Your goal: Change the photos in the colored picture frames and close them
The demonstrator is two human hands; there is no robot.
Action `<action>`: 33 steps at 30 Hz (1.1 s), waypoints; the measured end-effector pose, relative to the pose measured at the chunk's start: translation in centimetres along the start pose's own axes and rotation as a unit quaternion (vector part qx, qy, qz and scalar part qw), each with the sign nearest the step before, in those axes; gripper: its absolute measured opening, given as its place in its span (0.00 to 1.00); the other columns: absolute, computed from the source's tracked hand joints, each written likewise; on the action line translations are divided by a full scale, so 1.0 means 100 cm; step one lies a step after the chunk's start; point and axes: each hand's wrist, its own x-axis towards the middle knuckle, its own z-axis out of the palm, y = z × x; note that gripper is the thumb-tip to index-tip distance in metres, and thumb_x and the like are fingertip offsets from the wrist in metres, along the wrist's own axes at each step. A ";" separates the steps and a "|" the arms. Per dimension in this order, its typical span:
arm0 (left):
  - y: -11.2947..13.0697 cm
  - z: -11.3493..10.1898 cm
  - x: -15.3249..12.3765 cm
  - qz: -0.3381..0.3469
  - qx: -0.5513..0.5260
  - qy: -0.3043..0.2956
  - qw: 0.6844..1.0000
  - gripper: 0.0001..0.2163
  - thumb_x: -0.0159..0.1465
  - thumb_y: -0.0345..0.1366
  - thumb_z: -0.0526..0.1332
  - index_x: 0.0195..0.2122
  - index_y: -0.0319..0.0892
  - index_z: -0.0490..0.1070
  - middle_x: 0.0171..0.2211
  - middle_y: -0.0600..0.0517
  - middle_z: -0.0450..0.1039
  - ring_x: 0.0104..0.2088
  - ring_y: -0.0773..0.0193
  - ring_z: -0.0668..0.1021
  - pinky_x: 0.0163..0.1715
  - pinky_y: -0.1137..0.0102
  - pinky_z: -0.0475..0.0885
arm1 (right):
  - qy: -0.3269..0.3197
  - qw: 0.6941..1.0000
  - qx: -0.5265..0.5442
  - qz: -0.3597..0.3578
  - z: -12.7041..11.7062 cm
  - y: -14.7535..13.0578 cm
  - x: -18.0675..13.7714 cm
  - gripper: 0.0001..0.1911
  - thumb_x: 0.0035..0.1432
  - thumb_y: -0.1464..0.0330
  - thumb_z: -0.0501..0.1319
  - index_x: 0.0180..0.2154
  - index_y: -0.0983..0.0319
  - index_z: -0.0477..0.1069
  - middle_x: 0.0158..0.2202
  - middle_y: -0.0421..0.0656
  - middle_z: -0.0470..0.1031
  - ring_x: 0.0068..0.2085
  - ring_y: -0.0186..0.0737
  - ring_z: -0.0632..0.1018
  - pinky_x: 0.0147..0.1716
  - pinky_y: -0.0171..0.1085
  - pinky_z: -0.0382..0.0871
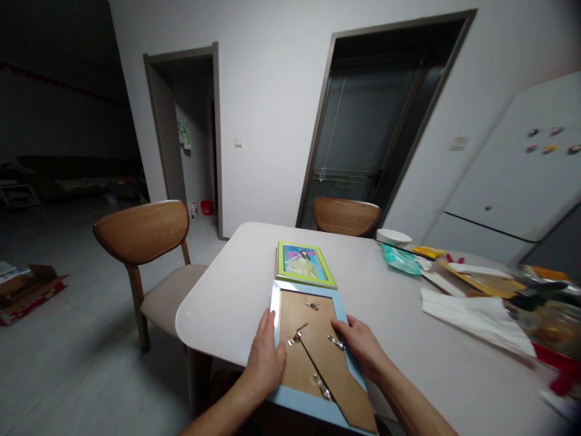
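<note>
A light blue picture frame (313, 407) lies back side up at the near edge of the table, its brown backing board (290, 363) facing me. Metal clips (321, 386) and a stand leg (345, 387) show on the board. My left hand (265, 357) grips the frame's left side, thumb on top. On the right side, my right hand (361, 345) holds it with the thumb over the edge. Just beyond, a green picture frame (303, 264) with a picture of a figure in a pale dress lies face up, touching or nearly touching the blue one.
The white table (227, 297) carries clutter on its right: a white bowl (394, 237), a teal packet (401, 259), white paper (472, 318) and envelopes. Wooden chairs stand at the left (143, 233) and far side (347, 216). An open carton (34, 290) sits on the floor.
</note>
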 end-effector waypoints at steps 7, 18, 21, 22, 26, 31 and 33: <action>-0.002 -0.002 0.004 0.020 0.063 -0.041 0.997 0.24 0.50 0.28 0.54 0.50 0.33 0.57 0.57 0.42 0.48 0.56 0.57 0.53 0.55 0.64 0.51 | 0.076 0.974 -0.204 -0.062 -0.009 0.012 0.017 0.18 0.42 0.61 0.54 0.33 0.66 0.70 0.29 0.48 0.74 0.32 0.44 0.74 0.32 0.37 0.64; 0.025 -0.027 -0.023 0.157 0.129 -0.196 0.959 0.31 0.38 0.45 0.68 0.43 0.41 0.63 0.52 0.44 0.58 0.52 0.52 0.61 0.53 0.57 0.51 | 0.014 0.911 -0.342 -0.231 -0.015 0.011 -0.011 0.11 0.44 0.66 0.53 0.28 0.61 0.71 0.35 0.44 0.69 0.39 0.39 0.70 0.41 0.36 0.60; 0.025 -0.026 -0.022 0.159 0.144 -0.207 0.955 0.26 0.36 0.44 0.69 0.35 0.42 0.66 0.49 0.47 0.61 0.49 0.55 0.63 0.52 0.60 0.52 | 0.035 0.903 -0.368 -0.221 -0.012 0.011 -0.011 0.12 0.47 0.66 0.51 0.28 0.61 0.71 0.33 0.44 0.69 0.37 0.38 0.70 0.39 0.35 0.60; 0.025 -0.026 -0.021 0.160 0.143 -0.213 0.953 0.24 0.36 0.44 0.69 0.33 0.42 0.66 0.48 0.48 0.62 0.48 0.56 0.64 0.51 0.60 0.52 | 0.040 0.902 -0.372 -0.216 -0.011 0.011 -0.009 0.12 0.47 0.66 0.50 0.29 0.62 0.71 0.33 0.44 0.69 0.36 0.38 0.70 0.38 0.35 0.61; 0.024 -0.028 -0.019 0.166 0.139 -0.225 0.950 0.18 0.40 0.42 0.68 0.30 0.42 0.66 0.48 0.48 0.61 0.48 0.56 0.65 0.53 0.59 0.48 | 0.051 0.891 -0.394 -0.218 -0.008 0.010 -0.004 0.13 0.49 0.66 0.50 0.31 0.61 0.71 0.32 0.44 0.68 0.36 0.38 0.70 0.37 0.34 0.61; 0.027 -0.031 -0.018 0.171 0.147 -0.227 0.947 0.17 0.41 0.39 0.68 0.29 0.42 0.65 0.46 0.48 0.62 0.47 0.56 0.66 0.52 0.59 0.48 | 0.057 0.878 -0.410 -0.240 -0.005 0.011 0.001 0.13 0.51 0.67 0.50 0.32 0.60 0.72 0.33 0.44 0.68 0.36 0.38 0.69 0.36 0.34 0.60; 0.028 -0.032 -0.017 0.176 0.147 -0.231 0.946 0.16 0.41 0.39 0.68 0.29 0.42 0.65 0.44 0.50 0.63 0.46 0.57 0.66 0.52 0.59 0.48 | 0.062 0.876 -0.414 -0.239 -0.004 0.012 0.002 0.13 0.51 0.66 0.50 0.33 0.58 0.71 0.33 0.44 0.67 0.36 0.38 0.69 0.34 0.33 0.61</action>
